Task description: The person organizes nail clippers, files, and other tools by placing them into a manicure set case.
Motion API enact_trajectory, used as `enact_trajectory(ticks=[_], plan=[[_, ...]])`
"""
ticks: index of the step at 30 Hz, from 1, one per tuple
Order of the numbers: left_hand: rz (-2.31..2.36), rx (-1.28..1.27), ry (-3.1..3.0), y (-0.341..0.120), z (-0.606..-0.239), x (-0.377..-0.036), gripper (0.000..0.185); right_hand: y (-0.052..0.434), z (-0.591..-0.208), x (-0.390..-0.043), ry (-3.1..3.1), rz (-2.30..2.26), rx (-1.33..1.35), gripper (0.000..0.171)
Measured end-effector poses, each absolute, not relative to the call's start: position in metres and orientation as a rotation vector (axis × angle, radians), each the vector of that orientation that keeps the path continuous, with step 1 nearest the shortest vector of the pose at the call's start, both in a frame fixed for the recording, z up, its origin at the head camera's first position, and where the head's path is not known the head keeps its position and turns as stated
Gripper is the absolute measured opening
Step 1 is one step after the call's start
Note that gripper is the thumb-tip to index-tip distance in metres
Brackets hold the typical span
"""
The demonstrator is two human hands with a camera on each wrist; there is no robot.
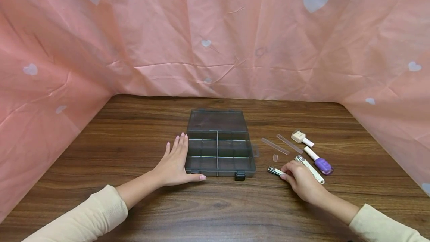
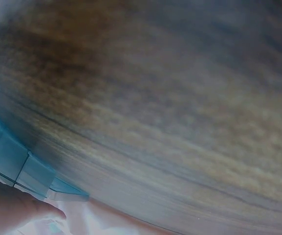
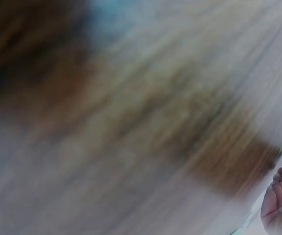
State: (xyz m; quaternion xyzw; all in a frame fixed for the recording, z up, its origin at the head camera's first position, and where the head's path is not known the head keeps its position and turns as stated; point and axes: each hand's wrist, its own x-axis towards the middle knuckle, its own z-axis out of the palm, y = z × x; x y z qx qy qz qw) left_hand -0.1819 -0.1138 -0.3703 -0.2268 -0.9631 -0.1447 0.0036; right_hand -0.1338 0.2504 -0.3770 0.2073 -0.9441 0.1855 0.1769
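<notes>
Your left hand (image 1: 174,161) lies flat on the tabletop (image 1: 100,152), fingers straight and together along the left wall of the smoky clear compartment box (image 1: 219,145), thumb stretched along its front edge. That grip is apart: it braces the box, it does not clasp it. The left wrist view shows only a blurred corner of the box (image 2: 13,161) and wood grain.

The box sits just right of that hand, lid down, black latch (image 1: 239,176) at the front edge, dividers visible through the lid.

Right of the latch, your right hand (image 1: 300,180) has its fingers curled down onto the silver nail clipper (image 1: 276,171), which lies flat on the tabletop between the box and the hand. The fingertips touch its right end; whether the grip is clamped on it or only resting, I cannot tell. The right wrist view is too blurred to help.

Just beyond your right hand: a small clear nail tip (image 1: 275,157), two clear strips (image 1: 274,146), a white-handled tool (image 1: 309,168), a purple polish bottle (image 1: 320,162), a beige polish bottle (image 1: 301,137).

Risks, as judgement:
- The clipper is thin and flat on smooth wood; a shallow pinch may slide it toward the box instead of lifting it.
- Your knuckles sit close to the white-handled tool; a sweep could knock it into the purple bottle.
- With the left hand only pressing sideways, the box may skid if bumped.
</notes>
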Motion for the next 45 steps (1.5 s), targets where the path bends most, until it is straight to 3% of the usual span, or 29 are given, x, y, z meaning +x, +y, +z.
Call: enact_trajectory(ticks=[10, 25, 45], plan=[[-0.458, -0.73, -3.011, -0.113, -0.371, -0.182, 0.124, 0.247, -0.366, -0.138, -2.608, 0.631, 0.555, 0.012], [-0.372, -0.739, -2.962, -0.117, -0.372, -0.188, 0.124, 0.216, -0.326, -0.172, -2.583, 0.822, 0.599, 0.003], [-0.402, -0.734, -3.024, -0.114, -0.369, -0.189, 0.123, 0.162, -0.337, -0.232, -2.77, 0.657, 0.686, 0.008]])
